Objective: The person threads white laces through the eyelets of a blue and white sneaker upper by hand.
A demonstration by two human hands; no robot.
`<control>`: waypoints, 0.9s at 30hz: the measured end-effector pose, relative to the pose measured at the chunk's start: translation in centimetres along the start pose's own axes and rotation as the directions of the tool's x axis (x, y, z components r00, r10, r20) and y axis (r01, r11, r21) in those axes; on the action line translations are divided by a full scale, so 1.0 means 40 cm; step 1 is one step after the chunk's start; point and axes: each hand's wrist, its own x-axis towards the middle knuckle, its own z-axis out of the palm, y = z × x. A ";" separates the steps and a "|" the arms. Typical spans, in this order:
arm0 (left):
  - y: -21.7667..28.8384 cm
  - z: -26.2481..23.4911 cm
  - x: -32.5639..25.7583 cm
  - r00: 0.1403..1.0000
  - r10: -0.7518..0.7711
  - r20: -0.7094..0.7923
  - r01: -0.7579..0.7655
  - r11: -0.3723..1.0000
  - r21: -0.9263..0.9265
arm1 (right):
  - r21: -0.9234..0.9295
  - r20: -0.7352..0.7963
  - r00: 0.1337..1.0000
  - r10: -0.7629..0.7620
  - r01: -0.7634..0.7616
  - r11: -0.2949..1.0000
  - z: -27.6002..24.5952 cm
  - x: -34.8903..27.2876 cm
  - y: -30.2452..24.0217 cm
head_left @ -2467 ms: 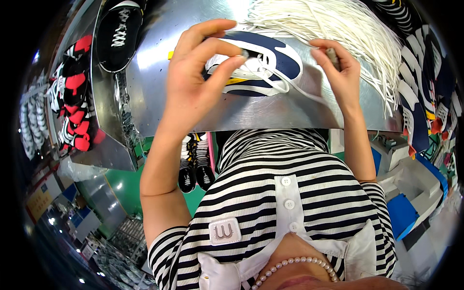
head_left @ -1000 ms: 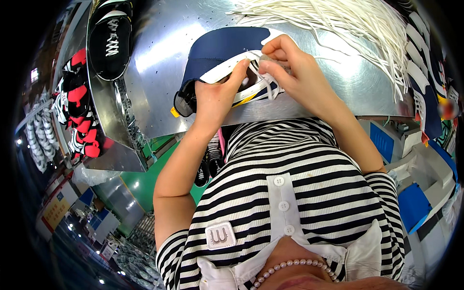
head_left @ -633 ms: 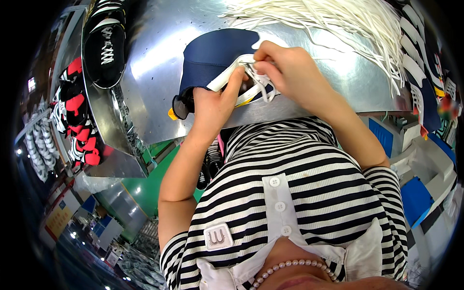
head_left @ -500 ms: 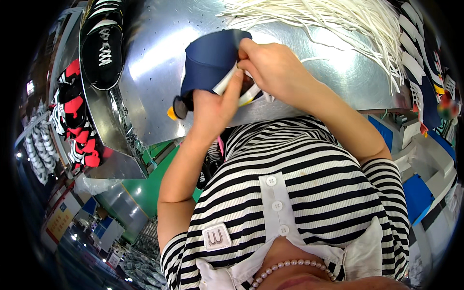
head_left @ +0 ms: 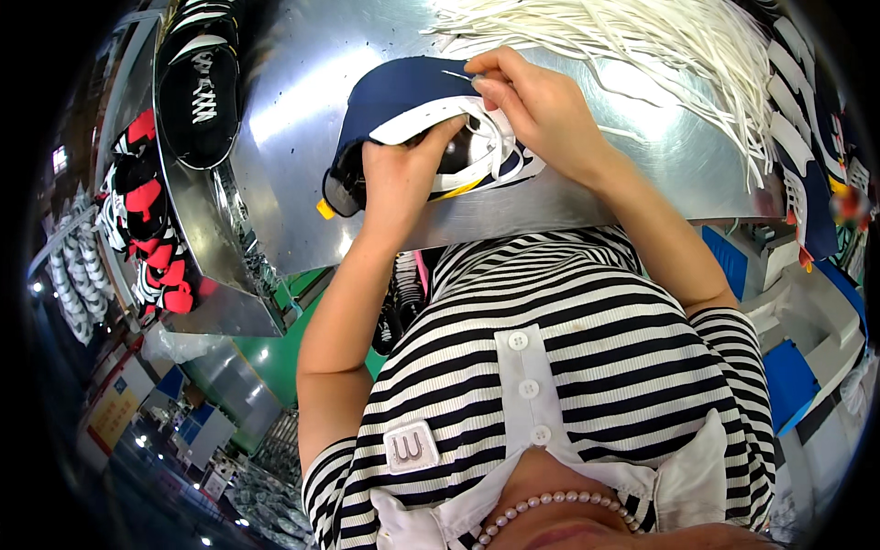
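A navy and white shoe upper with a yellow edge lies on its side on the shiny metal table. My left hand grips its lower side, thumb inside the opening. My right hand pinches a white lace at the top of the upper, fingers closed on it. The lace runs down through the eyelets.
A big heap of loose white laces lies at the back right of the table. A black shoe upper and several red and black uppers sit on a tray at the left. More navy uppers hang at the right edge.
The upper has been turned on its side with the navy part toward me. My right hand has moved up to its top edge, pulling the lace. The left hand has shifted its grip lower.
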 end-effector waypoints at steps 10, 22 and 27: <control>0.226 -0.301 -0.121 0.983 0.126 0.132 0.084 0.330 -0.940 | -0.332 -0.026 0.992 0.121 -0.122 0.935 0.030 -0.001 -0.003; 0.005 -0.030 -0.127 0.864 0.491 0.110 -0.448 0.651 0.613 | -0.025 -0.075 0.987 0.144 -0.146 0.989 0.014 -0.012 -0.008; -0.014 -0.014 -0.109 0.963 0.266 -0.048 -0.213 0.857 0.468 | 0.165 0.048 0.994 0.102 -0.108 0.980 -0.021 -0.096 -0.057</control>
